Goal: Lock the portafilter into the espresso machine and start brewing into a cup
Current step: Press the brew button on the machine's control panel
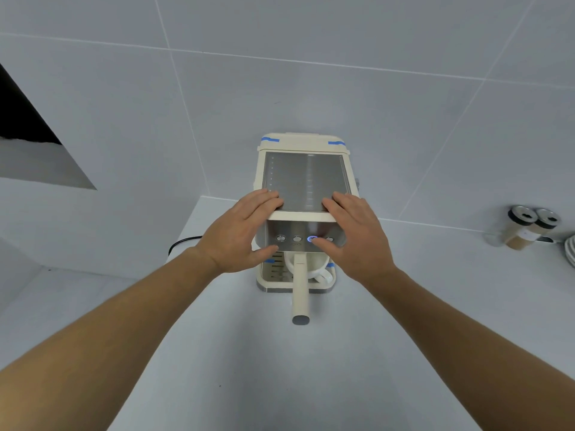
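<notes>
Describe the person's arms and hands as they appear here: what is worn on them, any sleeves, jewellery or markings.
Both forearms are bare along their whole visible length, with no sleeve edge in view. The left hand and the right hand wear no gloves. No watch, bracelet or band shows on either wrist, and no ring shows on the visible fingers. No tattoos, tape or other markings can be seen.

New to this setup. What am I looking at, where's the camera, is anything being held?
One picture, from a wide-angle camera on a person's head, looking down at a white counter. The cream box is an espresso machine. Its portafilter handle sticks out towards the viewer, with a white cup beneath on the drip tray. The left hand steadies the machine's side. The right hand rests fingers on top while its thumb touches a blue-lit button. Neither hand holds anything. Spice jars stand far right.
</notes>
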Demonstrator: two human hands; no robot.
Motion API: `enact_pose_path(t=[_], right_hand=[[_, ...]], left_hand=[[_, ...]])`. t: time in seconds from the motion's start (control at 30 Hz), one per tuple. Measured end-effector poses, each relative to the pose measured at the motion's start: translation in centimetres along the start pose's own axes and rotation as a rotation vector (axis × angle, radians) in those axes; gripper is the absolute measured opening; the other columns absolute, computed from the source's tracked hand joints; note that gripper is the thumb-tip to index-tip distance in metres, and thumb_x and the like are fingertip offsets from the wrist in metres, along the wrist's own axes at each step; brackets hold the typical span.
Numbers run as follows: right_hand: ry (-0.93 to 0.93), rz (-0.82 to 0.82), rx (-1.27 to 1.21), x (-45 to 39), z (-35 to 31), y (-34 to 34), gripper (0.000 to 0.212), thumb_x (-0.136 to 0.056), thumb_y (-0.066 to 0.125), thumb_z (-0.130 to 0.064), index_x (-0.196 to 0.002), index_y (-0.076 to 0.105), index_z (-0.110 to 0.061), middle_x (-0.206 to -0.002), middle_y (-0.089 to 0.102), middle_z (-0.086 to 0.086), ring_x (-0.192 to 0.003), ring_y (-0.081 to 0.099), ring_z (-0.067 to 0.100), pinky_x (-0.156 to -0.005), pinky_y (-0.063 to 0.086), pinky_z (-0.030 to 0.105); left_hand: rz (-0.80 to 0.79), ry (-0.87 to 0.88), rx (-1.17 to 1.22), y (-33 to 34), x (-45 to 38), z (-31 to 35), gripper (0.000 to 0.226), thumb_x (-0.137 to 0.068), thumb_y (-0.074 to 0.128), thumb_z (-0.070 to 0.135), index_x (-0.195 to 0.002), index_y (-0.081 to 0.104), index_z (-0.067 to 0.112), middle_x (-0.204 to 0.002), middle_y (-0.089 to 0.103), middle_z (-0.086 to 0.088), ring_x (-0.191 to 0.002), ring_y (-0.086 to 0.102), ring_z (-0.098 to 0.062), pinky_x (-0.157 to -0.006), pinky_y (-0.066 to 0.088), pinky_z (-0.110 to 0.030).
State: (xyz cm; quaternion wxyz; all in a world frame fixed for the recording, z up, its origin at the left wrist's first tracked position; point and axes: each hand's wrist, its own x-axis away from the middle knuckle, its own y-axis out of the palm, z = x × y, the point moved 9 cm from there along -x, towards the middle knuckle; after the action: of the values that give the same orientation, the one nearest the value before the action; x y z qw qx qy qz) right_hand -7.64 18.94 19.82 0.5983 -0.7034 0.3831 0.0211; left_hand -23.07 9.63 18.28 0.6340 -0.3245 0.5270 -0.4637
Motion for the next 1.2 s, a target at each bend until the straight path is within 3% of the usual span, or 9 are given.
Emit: enact_pose_path(t=[0.77, 1.03, 1.1, 1.2], right_hand=[[0.033, -0.016, 0.015, -0.1, 0.0, 0.2, 0.059, -0.078, 0.078, -0.037, -0.124, 0.060, -0.004, -0.128, 0.060, 0.015, -0.116, 0.052, 0.033, -0.102, 0.042, 0.048], [0.034, -0.140, 0.027, 0.2, 0.0, 0.0, 0.058, -0.088, 0.065, -0.031, -0.139, 0.048, -0.008, -0.144, 0.049, 0.013, -0.133, 0.041, 0.031, -0.114, 0.027, 0.042], [0.000, -0.172, 0.046, 0.0, -0.6, -0.4, 0.053, -0.088, 0.063, -0.028, -0.135, 0.050, -0.007, -0.137, 0.054, 0.013, -0.125, 0.047, 0.031, -0.108, 0.032, 0.038], [-0.022, -0.231, 0.084, -0.8, -1.1, -1.1, 0.036, -0.088, 0.060, -0.027, -0.119, 0.054, -0.012, -0.111, 0.057, 0.003, -0.099, 0.050, 0.023, -0.078, 0.038, 0.029]], left_hand=[[-0.025, -0.026, 0.024, -0.3, 0.0, 0.2, 0.081, -0.077, 0.076, 0.036, -0.145, 0.038, 0.012, -0.152, 0.038, -0.009, -0.143, 0.029, -0.026, -0.115, 0.026, -0.035], [-0.053, -0.046, 0.042, -1.1, -0.1, 0.3, 0.074, -0.082, 0.071, 0.035, -0.144, 0.041, 0.012, -0.152, 0.040, -0.007, -0.143, 0.030, -0.023, -0.115, 0.026, -0.033], [-0.076, -0.054, 0.028, -1.3, -0.2, 0.4, 0.071, -0.083, 0.069, 0.037, -0.145, 0.041, 0.013, -0.152, 0.040, -0.006, -0.142, 0.031, -0.022, -0.114, 0.024, -0.029], [-0.103, -0.078, 0.014, -2.1, -0.6, 0.6, 0.066, -0.084, 0.067, 0.036, -0.142, 0.044, 0.015, -0.150, 0.044, -0.004, -0.138, 0.037, -0.021, -0.110, 0.026, -0.027]])
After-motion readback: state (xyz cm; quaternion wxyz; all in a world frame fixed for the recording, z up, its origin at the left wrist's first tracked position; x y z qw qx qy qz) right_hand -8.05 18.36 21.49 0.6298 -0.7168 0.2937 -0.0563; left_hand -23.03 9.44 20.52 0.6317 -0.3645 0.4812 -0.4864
